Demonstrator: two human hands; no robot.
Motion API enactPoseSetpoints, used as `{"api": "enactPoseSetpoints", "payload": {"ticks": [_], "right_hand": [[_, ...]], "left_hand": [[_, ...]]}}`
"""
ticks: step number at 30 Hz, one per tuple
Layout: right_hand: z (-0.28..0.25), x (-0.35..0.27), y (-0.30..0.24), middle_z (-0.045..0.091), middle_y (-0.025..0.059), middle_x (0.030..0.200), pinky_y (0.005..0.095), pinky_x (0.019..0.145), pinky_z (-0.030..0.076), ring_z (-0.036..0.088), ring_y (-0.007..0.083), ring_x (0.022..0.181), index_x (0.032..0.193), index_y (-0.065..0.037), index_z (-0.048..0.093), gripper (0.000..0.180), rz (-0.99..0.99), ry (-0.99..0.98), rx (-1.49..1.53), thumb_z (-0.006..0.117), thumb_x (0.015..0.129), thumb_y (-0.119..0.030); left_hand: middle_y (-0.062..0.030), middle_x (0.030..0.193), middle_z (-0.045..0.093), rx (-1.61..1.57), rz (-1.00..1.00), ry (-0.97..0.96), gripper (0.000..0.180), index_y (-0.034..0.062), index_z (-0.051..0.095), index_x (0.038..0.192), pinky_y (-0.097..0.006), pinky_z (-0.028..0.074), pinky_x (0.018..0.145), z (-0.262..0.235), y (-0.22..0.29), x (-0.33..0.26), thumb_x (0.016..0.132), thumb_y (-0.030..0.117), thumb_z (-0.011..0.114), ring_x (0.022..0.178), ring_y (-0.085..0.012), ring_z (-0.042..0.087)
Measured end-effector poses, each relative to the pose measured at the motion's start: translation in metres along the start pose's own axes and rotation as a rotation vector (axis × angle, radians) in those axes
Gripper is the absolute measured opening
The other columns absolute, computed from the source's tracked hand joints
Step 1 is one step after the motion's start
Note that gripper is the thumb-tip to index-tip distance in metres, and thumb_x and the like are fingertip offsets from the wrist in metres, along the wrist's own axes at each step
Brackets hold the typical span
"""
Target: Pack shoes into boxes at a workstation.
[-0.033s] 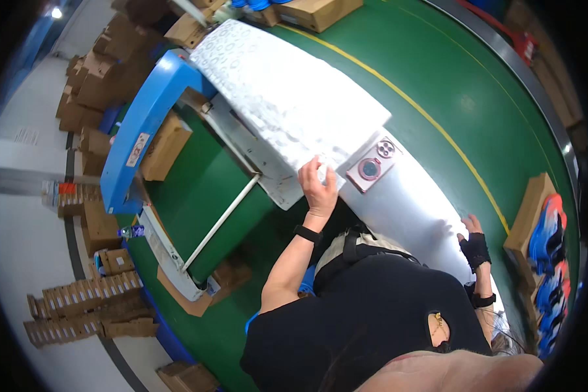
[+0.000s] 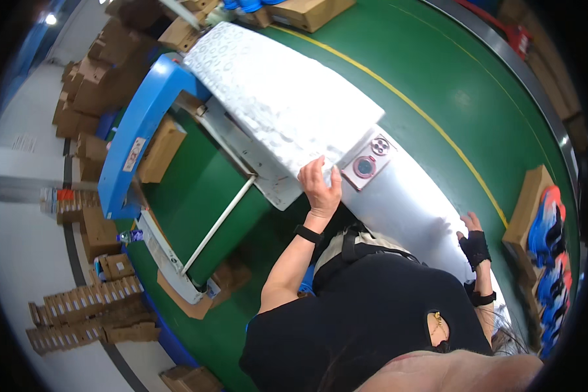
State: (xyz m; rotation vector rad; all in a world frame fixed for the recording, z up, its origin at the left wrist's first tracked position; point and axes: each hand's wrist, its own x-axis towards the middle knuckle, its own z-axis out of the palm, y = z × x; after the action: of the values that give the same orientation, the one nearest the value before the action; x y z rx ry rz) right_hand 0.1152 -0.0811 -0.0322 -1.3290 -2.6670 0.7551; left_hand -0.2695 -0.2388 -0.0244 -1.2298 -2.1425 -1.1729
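Two hands are in view. The left hand, at the centre of the frame, points upward, back to the camera, fingers bent and thumb set apart, so it is half open; I cannot tell whether it pinches anything. Its forearm slants up from lower centre, with one black wristband.

The right hand, at lower right, wears one black fingerless wrap; it is loosely open, fingers parted, with nothing visibly gripped, beside the edge of one silvery surface.

At the left fingertips is the near end of one white slab, which runs to the upper left of the frame and has a ring pattern at its far end. Just right of it, one small panel carries two round parts, one larger than the other.

Left of centre stand one blue curved housing and one white rod; beyond them, at far left, are one bottle and stacked cardboard boxes, too many to count.
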Motion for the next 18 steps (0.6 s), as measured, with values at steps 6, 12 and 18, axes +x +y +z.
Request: {"api": "enactPoseSetpoints", "payload": {"ticks": [6,12,18], "right_hand": [[-0.022,-0.048,0.045,0.041,0.0197,0.122,0.0391,0.092,0.035,0.041,0.0356,0.11,0.109,-0.006,0.049,0.042,0.069,0.08,-0.018,0.06,0.069,-0.009],[-0.07,-0.074,0.109,0.053,0.0141,0.101,0.0385,0.078,0.043,0.051,0.0312,0.093,0.093,-0.006,0.054,0.029,0.185,0.661,-0.15,0.061,0.065,-0.011],[-0.149,-0.104,0.148,0.048,0.012,0.11,0.0522,0.089,0.029,0.04,0.0302,0.109,0.098,-0.015,0.056,0.041,0.423,0.944,-0.675,0.066,0.062,-0.032]], "left_hand": [[-0.0159,0.09,0.052,-0.448,-0.051,-0.287,0.031,-0.0026,0.048,0.105,-0.036,0.042,0.075,0.048,0.065,-0.02,0.077,0.008,0.056,0.083,-0.0284,0.05],[-0.0123,0.087,0.054,-0.585,-0.171,-0.559,0.032,-0.0042,0.045,0.111,-0.031,0.043,0.073,0.08,0.087,-0.062,0.082,0.01,0.05,0.079,-0.0215,0.053],[-0.0101,0.086,0.052,-0.691,-0.214,-0.685,0.036,-0.0061,0.04,0.115,-0.03,0.043,0.071,0.074,0.13,-0.056,0.084,0.012,0.049,0.076,-0.0182,0.052]]}}
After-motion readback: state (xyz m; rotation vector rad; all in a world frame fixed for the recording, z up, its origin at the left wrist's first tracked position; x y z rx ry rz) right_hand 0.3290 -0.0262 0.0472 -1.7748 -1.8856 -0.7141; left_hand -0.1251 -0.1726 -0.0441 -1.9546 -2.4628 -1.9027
